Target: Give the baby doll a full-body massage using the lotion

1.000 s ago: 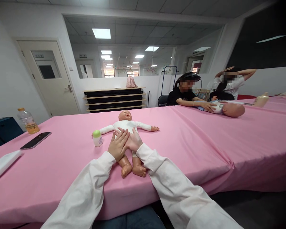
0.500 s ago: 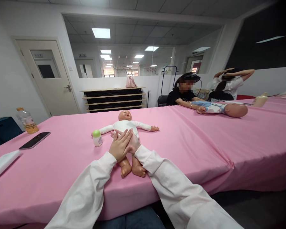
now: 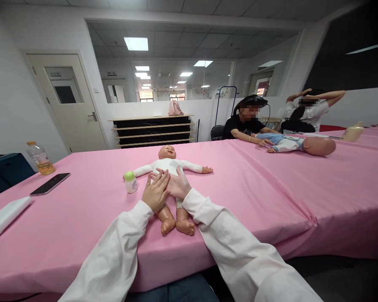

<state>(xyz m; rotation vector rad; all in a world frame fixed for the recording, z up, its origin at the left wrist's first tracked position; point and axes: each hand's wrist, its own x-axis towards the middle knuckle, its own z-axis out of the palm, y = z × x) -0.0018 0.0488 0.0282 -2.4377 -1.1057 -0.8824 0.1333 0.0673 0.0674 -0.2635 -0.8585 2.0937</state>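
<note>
Over the belly of a baby doll point(image 3: 167, 162) in a white top, my two hands touch each other. My left hand point(image 3: 155, 192) lies flat across the fingers of my right hand point(image 3: 179, 183), its own fingers stretched out. The right palm is turned partly up, with the thumb apart and most of its fingers hidden under the left. No object shows between them. The doll lies on its back, head away from me, bare legs towards me, arms spread. Left of it stands a small white bottle point(image 3: 131, 185) with a green cap.
A pink cloth point(image 3: 239, 201) covers the table. To the left are a phone point(image 3: 50, 184), a drink bottle point(image 3: 41, 158) and a white packet point(image 3: 8, 217). At the right, a co-worker point(image 3: 244, 123) reaches to another doll point(image 3: 318, 145); a lotion bottle point(image 3: 353, 132) stands beyond it.
My hands have slid a little apart: the left has drawn back to the left, and the right has turned, baring more of its palm and thumb. The view has shifted slightly.
</note>
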